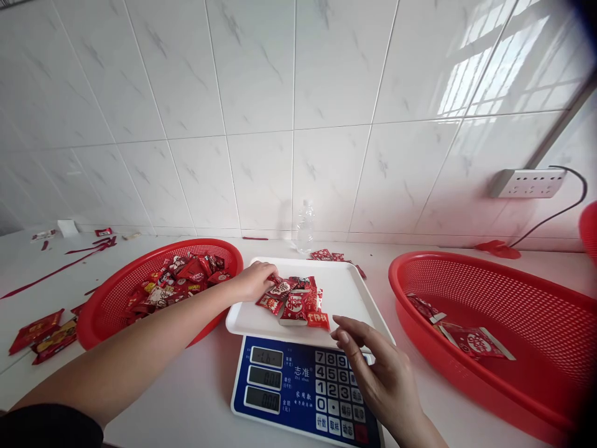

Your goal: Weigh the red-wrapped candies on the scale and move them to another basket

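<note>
My left hand (255, 283) reaches over the left side of the white scale tray (354, 292), its fingers closed on a red candy packet at the edge of a small pile. Red wrapped candies (295, 302) lie in that pile, some with white lettering; the left fingers partly cover them. To the right of the pile, my right hand (377, 358) hovers at the tray's front rim, thumb and forefinger a little apart with nothing between them. Beneath it is the blue digital scale (298, 392), its keypad partly hidden by the hand.
On the left stands a red mesh basket (107, 311) full of candies; another red basket (527, 373) at right holds a few packets. Loose packets (41, 336) lie far left. A clear bottle (305, 227) stands by the wall, below and left of a power strip (529, 183).
</note>
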The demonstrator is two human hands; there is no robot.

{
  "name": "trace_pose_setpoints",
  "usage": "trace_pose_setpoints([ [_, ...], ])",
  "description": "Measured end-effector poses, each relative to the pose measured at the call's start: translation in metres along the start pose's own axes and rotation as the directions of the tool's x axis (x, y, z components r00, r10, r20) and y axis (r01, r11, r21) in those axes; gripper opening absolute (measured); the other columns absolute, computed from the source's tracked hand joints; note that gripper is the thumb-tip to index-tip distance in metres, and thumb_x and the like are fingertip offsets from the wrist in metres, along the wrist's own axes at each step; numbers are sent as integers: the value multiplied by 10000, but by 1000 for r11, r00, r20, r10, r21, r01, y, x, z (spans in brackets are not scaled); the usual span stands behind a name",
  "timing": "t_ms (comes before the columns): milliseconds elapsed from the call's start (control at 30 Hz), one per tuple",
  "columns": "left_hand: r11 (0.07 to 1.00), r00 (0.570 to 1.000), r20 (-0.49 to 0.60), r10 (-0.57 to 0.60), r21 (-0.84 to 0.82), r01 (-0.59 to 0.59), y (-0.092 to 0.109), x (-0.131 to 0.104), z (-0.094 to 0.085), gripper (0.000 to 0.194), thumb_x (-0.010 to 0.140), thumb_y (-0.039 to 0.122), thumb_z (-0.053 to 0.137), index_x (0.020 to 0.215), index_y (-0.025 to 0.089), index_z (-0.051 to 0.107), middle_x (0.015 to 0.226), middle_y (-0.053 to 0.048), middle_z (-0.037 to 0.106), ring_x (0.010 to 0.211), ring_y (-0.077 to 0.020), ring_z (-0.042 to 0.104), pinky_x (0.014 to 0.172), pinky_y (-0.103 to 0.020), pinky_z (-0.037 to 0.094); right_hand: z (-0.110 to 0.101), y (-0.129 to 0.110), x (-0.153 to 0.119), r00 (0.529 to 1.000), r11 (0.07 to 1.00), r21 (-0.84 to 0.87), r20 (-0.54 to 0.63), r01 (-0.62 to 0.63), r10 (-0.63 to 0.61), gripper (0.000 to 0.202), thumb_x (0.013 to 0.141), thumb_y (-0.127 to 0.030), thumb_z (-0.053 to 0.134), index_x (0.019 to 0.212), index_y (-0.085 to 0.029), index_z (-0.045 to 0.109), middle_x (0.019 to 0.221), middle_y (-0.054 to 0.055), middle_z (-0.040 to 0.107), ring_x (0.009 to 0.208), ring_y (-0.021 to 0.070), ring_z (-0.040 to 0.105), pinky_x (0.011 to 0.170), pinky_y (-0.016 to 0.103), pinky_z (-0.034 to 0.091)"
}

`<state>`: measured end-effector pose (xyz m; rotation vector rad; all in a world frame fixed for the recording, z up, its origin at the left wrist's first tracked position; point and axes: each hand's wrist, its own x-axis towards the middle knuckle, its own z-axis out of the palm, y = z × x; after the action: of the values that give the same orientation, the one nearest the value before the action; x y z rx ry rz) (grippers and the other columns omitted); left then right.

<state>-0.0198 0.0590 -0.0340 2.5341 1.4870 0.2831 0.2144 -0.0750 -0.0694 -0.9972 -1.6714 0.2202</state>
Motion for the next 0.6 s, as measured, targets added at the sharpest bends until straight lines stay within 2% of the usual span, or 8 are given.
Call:
trace_pose_setpoints([
  [100,999,1000,-5,6,47,-6,2,-4,0,182,873,132,443,905,201,607,1004,-81,658,1023,-253,557,873,-361,451,0,-1,0,1000,1000,5,2,-2,2,170,906,-284,542,961,-209,684,753,33,750,626,154,706,486,213,543],
  [233,993,997,-51,-58,103,63,7,-7,-9,222,825,53,415,838,190,589,894,-104,644,953,-279,565,805,-375,445,-1,-1,0,1000,1000,17,10,-9,9,168,904,-281,548,973,-209,684,754,26,749,629,149,704,522,214,557],
  [300,990,992,-92,-88,107,97,12,-11,-18,255,815,28,389,877,176,587,906,-119,635,935,-285,570,781,-381,440,-1,1,-1,1000,1000,23,20,-14,14,162,901,-271,558,982,-208,683,768,22,750,648,143,708,545,206,559],
  [367,989,985,-138,-100,93,114,22,-18,-28,282,861,55,351,996,168,571,902,-111,627,892,-270,579,760,-378,438,0,2,-2,1000,999,34,22,-23,22,163,897,-275,565,983,-209,687,779,24,751,666,147,711,560,208,561],
  [433,997,975,-205,-81,-33,76,39,-30,-35,290,928,131,326,1157,179,497,834,-62,613,802,-225,578,726,-349,439,2,3,-2,999,998,57,11,-42,41,176,895,-301,567,975,-210,695,777,34,750,663,156,709,561,223,562],
  [467,980,964,-257,-66,-197,14,50,-37,-37,283,948,178,346,1209,187,456,771,-28,591,740,-199,564,700,-328,436,3,3,-2,998,995,78,5,-62,62,188,896,-321,565,969,-209,697,772,39,748,654,160,705,561,231,563],
  [533,837,940,-340,-18,-520,-171,74,-54,-38,274,966,284,410,1231,218,416,730,17,553,641,-152,509,627,-284,427,3,0,-1,992,978,168,-2,-127,129,232,905,-376,549,949,-203,696,744,45,736,621,160,688,547,242,558],
  [600,676,936,-351,18,-685,-270,96,-71,-37,265,973,329,433,1225,247,415,762,23,564,643,-131,501,608,-258,424,0,-9,4,981,933,305,24,-189,190,307,917,-451,516,894,-195,684,711,47,712,586,152,657,526,248,541],
])
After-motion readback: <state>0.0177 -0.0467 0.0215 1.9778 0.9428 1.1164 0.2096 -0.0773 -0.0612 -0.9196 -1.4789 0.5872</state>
